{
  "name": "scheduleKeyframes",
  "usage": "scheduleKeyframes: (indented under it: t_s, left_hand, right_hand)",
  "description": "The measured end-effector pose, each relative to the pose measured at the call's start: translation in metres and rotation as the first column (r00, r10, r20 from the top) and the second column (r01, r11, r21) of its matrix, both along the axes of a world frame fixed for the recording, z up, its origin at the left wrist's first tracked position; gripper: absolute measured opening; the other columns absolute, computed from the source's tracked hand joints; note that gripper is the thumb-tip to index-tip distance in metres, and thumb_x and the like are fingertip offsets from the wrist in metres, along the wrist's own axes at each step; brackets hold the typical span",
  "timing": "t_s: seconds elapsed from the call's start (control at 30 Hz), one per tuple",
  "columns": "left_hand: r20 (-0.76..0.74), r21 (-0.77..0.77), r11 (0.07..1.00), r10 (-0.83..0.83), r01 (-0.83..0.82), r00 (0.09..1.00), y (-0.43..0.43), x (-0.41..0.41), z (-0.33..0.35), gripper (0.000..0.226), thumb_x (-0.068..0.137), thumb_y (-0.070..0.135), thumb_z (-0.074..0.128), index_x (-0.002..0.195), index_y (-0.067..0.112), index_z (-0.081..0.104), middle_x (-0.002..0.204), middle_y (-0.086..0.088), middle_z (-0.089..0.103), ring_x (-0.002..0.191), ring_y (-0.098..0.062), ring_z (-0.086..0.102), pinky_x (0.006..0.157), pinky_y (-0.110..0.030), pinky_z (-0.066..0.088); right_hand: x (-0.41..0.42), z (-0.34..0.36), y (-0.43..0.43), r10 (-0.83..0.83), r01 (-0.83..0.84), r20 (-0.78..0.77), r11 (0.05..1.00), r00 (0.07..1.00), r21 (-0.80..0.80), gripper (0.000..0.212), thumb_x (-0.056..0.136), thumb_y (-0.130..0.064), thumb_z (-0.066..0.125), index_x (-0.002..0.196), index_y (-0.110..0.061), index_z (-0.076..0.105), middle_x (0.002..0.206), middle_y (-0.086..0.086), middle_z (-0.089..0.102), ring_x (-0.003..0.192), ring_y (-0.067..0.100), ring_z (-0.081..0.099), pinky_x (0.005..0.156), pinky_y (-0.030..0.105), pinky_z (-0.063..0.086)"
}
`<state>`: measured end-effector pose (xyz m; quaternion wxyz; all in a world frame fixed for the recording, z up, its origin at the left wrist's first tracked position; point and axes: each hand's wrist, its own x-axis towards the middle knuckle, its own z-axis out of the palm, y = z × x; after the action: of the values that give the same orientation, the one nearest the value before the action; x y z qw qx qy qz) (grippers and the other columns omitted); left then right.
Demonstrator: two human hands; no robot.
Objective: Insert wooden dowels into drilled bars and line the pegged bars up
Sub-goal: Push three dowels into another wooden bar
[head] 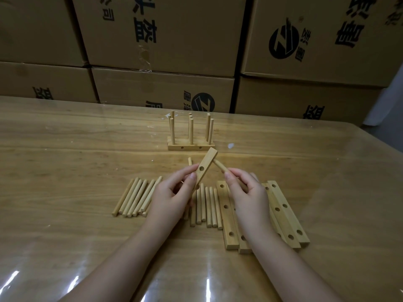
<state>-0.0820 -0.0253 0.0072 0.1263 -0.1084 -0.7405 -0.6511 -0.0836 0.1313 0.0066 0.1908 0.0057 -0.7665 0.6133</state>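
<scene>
Two hands work above the surface (65, 149), catalogued as follows.

1. Left hand (174, 192): its fingers (192, 177) are clamped on a drilled bar (205, 166), thumb on the near face. We see the bar raised off the surface and tilted, its upper end pointing away and to the right, one hole facing us at mid-length.
2. Right hand (246, 192): fingers pinched together on a dowel (220, 166). Its far tip meets the right edge of the bar near the upper end. We cannot tell whether it sits in a hole.
3. Dowel stub (190, 161): upright, just above the left fingers. We cannot tell what holds it.
4. Loose dowels (137, 197): one fanned group lies flat left of the left hand, and a second group lies between the wrists.
5. Flat bars (285, 214): these lie side by side under and to the right of the right hand, holes up.
6. Pegged bars (191, 146): lined up at the back centre with dowels upright. The front bar shows two side holes. We cannot count the bars behind it.
7. Cardboard boxes (163, 29): stacked behind the surface, with black print.
</scene>
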Motion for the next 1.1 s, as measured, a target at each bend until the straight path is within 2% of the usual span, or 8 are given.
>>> scheduleKeyframes:
  t_s: [0.23, 0.4, 0.5, 0.7, 0.83, 0.93, 1.03, 1.1]
  left_hand:
    - [-0.072, -0.123, 0.992, 0.022, -0.031, 0.997, -0.0005, -0.0018, 0.0012, 0.033, 0.093, 0.016, 0.058, 0.106, 0.045, 0.062, 0.103, -0.004, 0.069, 0.096, -0.012, 0.060, 0.083, -0.025, 0.047]
    - [-0.075, -0.136, 0.990, 0.015, -0.025, 0.997, -0.0011, -0.0012, 0.0002, 0.033, 0.093, 0.015, 0.057, 0.106, 0.045, 0.061, 0.104, -0.008, 0.069, 0.095, -0.014, 0.059, 0.082, -0.024, 0.047]
    - [-0.079, -0.136, 0.991, 0.007, -0.018, 0.997, -0.0013, -0.0018, -0.0004, 0.034, 0.093, 0.015, 0.057, 0.106, 0.047, 0.060, 0.105, -0.012, 0.068, 0.095, -0.015, 0.059, 0.081, -0.023, 0.047]
    - [-0.086, -0.170, 0.985, -0.001, -0.014, 0.996, -0.0036, -0.0034, -0.0032, 0.034, 0.093, 0.018, 0.056, 0.108, 0.048, 0.060, 0.104, -0.007, 0.069, 0.097, -0.013, 0.061, 0.083, -0.022, 0.047]
    - [-0.056, -0.188, 0.982, 0.004, -0.014, 0.998, -0.0070, -0.0053, -0.0039, 0.032, 0.093, 0.021, 0.056, 0.110, 0.048, 0.060, 0.103, 0.003, 0.070, 0.095, -0.006, 0.061, 0.080, -0.018, 0.049]
    - [-0.001, -0.142, 0.990, -0.010, 0.010, 1.000, -0.0085, -0.0073, -0.0036, 0.028, 0.094, 0.025, 0.054, 0.112, 0.045, 0.063, 0.102, 0.018, 0.069, 0.093, 0.001, 0.062, 0.080, -0.024, 0.052]
    - [0.011, -0.078, 0.997, 0.020, -0.019, 1.000, -0.0076, -0.0072, -0.0049, 0.026, 0.096, 0.025, 0.051, 0.110, 0.043, 0.065, 0.091, 0.019, 0.068, 0.072, -0.005, 0.061, 0.063, -0.039, 0.056]
    - [0.011, -0.060, 0.998, 0.031, -0.030, 0.999, -0.0072, -0.0065, -0.0053, 0.027, 0.097, 0.025, 0.050, 0.108, 0.044, 0.064, 0.086, 0.019, 0.067, 0.061, -0.007, 0.059, 0.053, -0.036, 0.055]
  right_hand:
    - [-0.0010, -0.0021, 0.0001, -0.078, 0.078, -0.004, 0.997, 0.997, 0.012, 0.013, 0.088, -0.032, 0.061, 0.093, -0.044, 0.062, 0.096, -0.009, 0.053, 0.083, -0.003, 0.054, 0.064, 0.002, 0.041]
    - [-0.0017, -0.0024, 0.0012, -0.086, 0.086, 0.006, 0.996, 0.996, 0.014, 0.011, 0.089, -0.030, 0.060, 0.098, -0.034, 0.066, 0.094, -0.010, 0.054, 0.084, -0.011, 0.052, 0.064, 0.000, 0.040]
    - [-0.0010, -0.0011, 0.0009, -0.075, 0.075, 0.012, 0.997, 0.997, 0.004, 0.009, 0.090, -0.031, 0.059, 0.092, -0.038, 0.063, 0.093, -0.011, 0.055, 0.083, -0.016, 0.050, 0.063, -0.001, 0.038]
    - [-0.0012, -0.0025, 0.0028, -0.064, 0.064, 0.038, 0.998, 0.997, 0.013, 0.012, 0.091, -0.032, 0.057, 0.095, -0.032, 0.068, 0.092, -0.011, 0.056, 0.080, -0.014, 0.050, 0.060, -0.002, 0.036]
    - [0.0008, 0.0001, 0.0020, -0.041, 0.040, 0.056, 0.999, 0.998, 0.021, 0.016, 0.091, -0.033, 0.057, 0.081, -0.045, 0.062, 0.092, -0.013, 0.062, 0.082, -0.009, 0.053, 0.058, 0.005, 0.041]
    - [0.0029, 0.0029, 0.0004, -0.002, 0.002, 0.032, 1.000, 0.999, -0.007, 0.015, 0.091, -0.034, 0.057, 0.089, -0.048, 0.061, 0.096, -0.013, 0.064, 0.083, -0.013, 0.055, 0.061, 0.004, 0.042]
    - [0.0058, 0.0054, -0.0013, 0.036, -0.037, -0.022, 0.998, 0.999, -0.050, 0.018, 0.090, -0.041, 0.053, 0.103, -0.052, 0.052, 0.086, -0.015, 0.059, 0.071, -0.011, 0.056, 0.055, 0.007, 0.044]
    - [0.0065, 0.0059, -0.0018, 0.011, -0.017, -0.055, 0.995, 0.998, -0.099, 0.013, 0.091, -0.042, 0.048, 0.102, -0.048, 0.051, 0.075, -0.016, 0.057, 0.061, -0.007, 0.053, 0.051, 0.010, 0.045]
